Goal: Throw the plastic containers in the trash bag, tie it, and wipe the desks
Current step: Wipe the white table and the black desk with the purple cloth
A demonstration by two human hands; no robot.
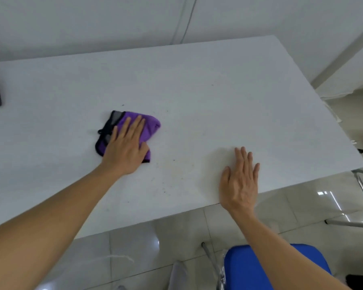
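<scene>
We see the purple cloth (150,126) bunched on the white desk (218,91) left of ctr, our left hand (126,147) pressing it flat w/ straight fingers, our right hand (240,181) lying flat near the desk's front edge, holding nothing, & a blue chair (249,266) just below.
</scene>
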